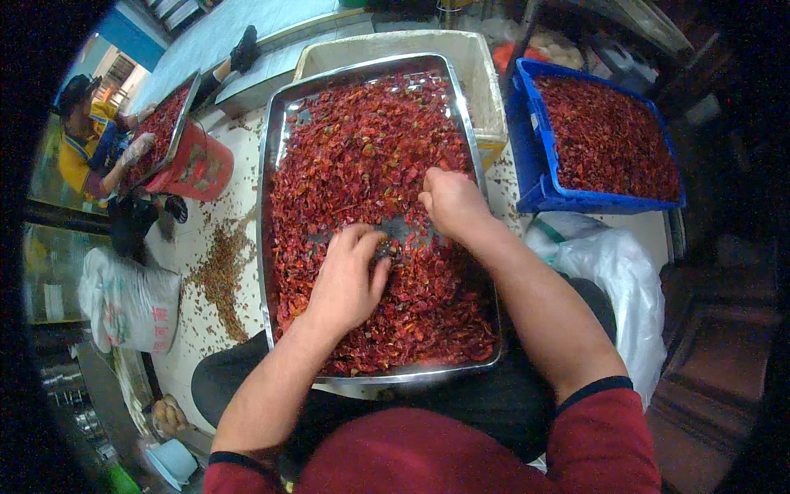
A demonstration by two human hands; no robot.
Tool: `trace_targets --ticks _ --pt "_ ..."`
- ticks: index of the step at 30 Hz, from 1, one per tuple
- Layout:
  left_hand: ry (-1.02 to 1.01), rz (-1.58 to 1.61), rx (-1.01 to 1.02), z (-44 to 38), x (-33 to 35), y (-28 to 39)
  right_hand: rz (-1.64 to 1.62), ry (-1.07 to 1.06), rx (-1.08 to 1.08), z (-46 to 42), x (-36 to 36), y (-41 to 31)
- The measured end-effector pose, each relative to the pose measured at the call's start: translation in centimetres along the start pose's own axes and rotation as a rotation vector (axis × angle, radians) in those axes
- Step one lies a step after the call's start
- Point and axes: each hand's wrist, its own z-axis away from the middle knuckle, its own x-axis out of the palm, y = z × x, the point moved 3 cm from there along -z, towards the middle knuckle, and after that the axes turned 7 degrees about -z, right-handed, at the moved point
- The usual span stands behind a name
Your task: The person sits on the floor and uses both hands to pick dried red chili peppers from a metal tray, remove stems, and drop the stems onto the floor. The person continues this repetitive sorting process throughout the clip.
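A large metal tray (265,204) lies before me, its near end over my lap and its far part over a white foam box (494,92). Dried red chili pieces (364,136) cover most of it, and some bare metal shows near the middle. My left hand (355,272) reaches into the pieces left of that bare patch, thumb apart from the fingers; nothing is seen held in it. Above the pieces on the right side is my right hand (453,200), its fingers curled together at the tips. Whether something is pinched there cannot be told.
A blue plastic crate (546,148) full of red chili pieces stands at right, beside a white plastic bag (623,265). At left a gloved person (86,142) holds another tray over a red bucket (210,160). Debris (225,284) and a woven sack (133,302) lie on the floor.
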Motion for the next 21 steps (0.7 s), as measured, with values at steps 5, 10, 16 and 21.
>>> trace_targets --ticks 5,10,16,21 --pt "0.015 -0.073 -0.025 -6.4 3.4 -1.0 -0.067 0.066 -0.142 0.9 -2.3 -0.7" --pt "-0.009 -0.189 -0.097 -7.6 5.6 -1.3 -0.431 -0.053 -0.040 0.3 -6.2 0.4" --pt "-0.064 -0.159 -0.106 -5.4 5.7 -1.3 -0.266 0.206 -0.008 -0.1 -10.1 3.5" --pt "0.008 0.072 0.053 -6.4 6.8 0.8 -0.007 0.180 0.104 0.3 -11.0 4.7"
